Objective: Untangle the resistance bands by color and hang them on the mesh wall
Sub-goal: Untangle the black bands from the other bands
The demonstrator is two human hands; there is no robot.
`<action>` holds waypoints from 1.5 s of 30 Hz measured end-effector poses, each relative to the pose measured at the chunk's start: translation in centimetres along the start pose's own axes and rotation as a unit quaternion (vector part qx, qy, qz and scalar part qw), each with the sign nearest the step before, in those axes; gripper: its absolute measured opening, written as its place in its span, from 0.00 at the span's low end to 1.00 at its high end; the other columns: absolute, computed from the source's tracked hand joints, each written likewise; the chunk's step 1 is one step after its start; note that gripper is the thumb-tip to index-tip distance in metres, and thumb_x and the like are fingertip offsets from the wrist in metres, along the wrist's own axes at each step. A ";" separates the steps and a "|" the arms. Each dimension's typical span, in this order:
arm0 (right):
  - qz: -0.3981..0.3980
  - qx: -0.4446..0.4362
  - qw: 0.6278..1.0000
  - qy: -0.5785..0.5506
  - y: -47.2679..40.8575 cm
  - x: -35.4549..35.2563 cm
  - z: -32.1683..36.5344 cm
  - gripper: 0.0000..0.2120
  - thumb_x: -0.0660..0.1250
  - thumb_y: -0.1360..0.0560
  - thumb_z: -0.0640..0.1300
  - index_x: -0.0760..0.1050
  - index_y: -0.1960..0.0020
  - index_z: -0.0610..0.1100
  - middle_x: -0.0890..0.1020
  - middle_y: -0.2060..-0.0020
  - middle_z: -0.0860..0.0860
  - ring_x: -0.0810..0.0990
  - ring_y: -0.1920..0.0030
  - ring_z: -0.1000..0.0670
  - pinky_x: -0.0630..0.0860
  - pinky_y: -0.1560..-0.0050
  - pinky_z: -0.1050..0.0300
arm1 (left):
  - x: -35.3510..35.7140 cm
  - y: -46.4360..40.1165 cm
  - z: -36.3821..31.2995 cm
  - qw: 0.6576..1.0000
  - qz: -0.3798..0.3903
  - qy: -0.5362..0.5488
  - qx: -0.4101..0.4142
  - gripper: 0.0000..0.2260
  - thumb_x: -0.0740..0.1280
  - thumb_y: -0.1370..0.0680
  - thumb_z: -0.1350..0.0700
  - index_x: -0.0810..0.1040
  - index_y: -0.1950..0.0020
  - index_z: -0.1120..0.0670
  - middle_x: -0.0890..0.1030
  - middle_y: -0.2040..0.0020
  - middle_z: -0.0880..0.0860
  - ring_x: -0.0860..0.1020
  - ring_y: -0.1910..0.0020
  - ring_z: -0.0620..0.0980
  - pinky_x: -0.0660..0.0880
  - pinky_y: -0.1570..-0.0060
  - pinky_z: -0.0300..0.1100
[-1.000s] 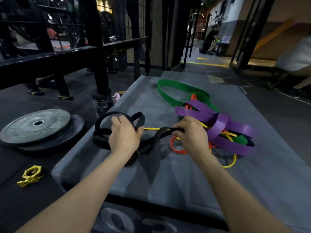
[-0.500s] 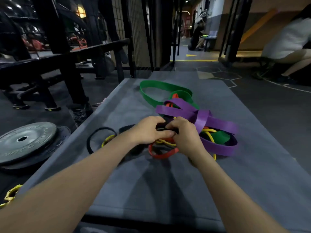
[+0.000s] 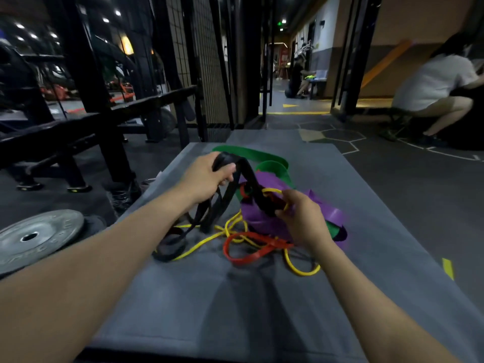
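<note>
A tangle of resistance bands lies on a grey padded box (image 3: 262,297). My left hand (image 3: 207,176) grips the black band (image 3: 222,205) and holds its loops lifted above the pile. My right hand (image 3: 301,218) pinches the same black band lower down, where it runs into the knot, with a thin yellow band (image 3: 207,241) looping over its fingers. A red band (image 3: 248,254) lies at the front of the pile. The wide purple band (image 3: 262,218) and the green band (image 3: 248,153) sit behind. The mesh wall (image 3: 193,48) stands at the back left.
A grey weight plate (image 3: 36,235) lies on the floor to the left, beside a black bench frame (image 3: 78,127). A person (image 3: 432,90) crouches at the far right. Another person sits far down the corridor (image 3: 296,74). Black posts stand behind the box.
My left hand has risen and moved away from the right, lifting the black band's loops off the box. The right hand stays at the knot; the pile has shifted.
</note>
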State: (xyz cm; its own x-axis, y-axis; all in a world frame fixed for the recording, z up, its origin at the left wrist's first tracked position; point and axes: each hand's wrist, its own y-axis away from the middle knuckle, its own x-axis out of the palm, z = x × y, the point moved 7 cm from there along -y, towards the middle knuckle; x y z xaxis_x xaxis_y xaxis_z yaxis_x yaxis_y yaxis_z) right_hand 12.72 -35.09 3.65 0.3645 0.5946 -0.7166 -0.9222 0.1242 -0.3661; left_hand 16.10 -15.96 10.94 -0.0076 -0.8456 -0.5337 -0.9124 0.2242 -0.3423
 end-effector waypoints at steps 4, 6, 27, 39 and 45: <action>0.033 -0.006 0.992 0.119 -0.4 -0.8 0.8 0.17 0.68 0.28 0.45 0.74 0.41 0.42 0.78 0.46 0.42 0.73 0.41 0.39 0.72 0.51 0.48 | -1.7 -1.4 -3.8 0.996 -0.055 0.032 0.063 0.06 0.62 0.21 0.59 0.73 0.58 0.52 0.77 0.65 0.47 0.74 0.68 0.39 0.72 0.61 0.32; 0.049 0.000 0.984 0.170 -0.6 -1.5 1.0 0.16 0.67 0.27 0.46 0.74 0.41 0.42 0.77 0.45 0.43 0.71 0.40 0.40 0.73 0.52 0.47 | -2.3 -1.9 -5.9 0.992 -0.078 0.047 0.086 0.03 0.62 0.21 0.59 0.74 0.53 0.56 0.78 0.64 0.47 0.75 0.65 0.42 0.72 0.62 0.28; -0.027 0.011 0.994 0.103 -5.6 -5.7 4.2 0.04 0.64 0.28 0.38 0.71 0.53 0.43 0.78 0.52 0.43 0.76 0.48 0.39 0.66 0.61 0.55 | -10.5 -3.6 -12.5 0.944 -0.215 0.169 0.184 0.05 0.62 0.21 0.56 0.75 0.55 0.50 0.80 0.60 0.47 0.78 0.65 0.36 0.75 0.58 0.32; 0.101 0.028 0.983 0.149 -2.5 0.9 2.1 0.13 0.58 0.29 0.38 0.79 0.52 0.38 0.82 0.52 0.37 0.80 0.49 0.37 0.76 0.55 0.50 | -6.5 3.6 9.2 0.951 0.025 -0.190 -0.241 0.14 0.64 0.22 0.55 0.75 0.43 0.65 0.78 0.62 0.57 0.75 0.65 0.51 0.71 0.59 0.42; 0.065 0.012 0.992 0.112 -2.9 2.5 3.4 0.08 0.62 0.30 0.38 0.79 0.56 0.41 0.82 0.54 0.40 0.79 0.49 0.38 0.74 0.58 0.51 | -7.2 3.9 9.4 0.887 -0.021 -0.390 -0.248 0.30 0.66 0.27 0.57 0.56 0.29 0.57 0.56 0.30 0.59 0.61 0.31 0.60 0.62 0.33 0.51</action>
State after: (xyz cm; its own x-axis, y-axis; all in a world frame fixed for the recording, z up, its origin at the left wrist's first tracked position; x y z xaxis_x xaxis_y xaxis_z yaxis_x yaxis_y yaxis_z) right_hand 15.84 -31.26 4.96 0.2588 0.4164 -0.8716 -0.9653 0.0778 -0.2494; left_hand 16.44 -4.44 6.25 0.1396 -0.2137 -0.9669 -0.9744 -0.2034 -0.0957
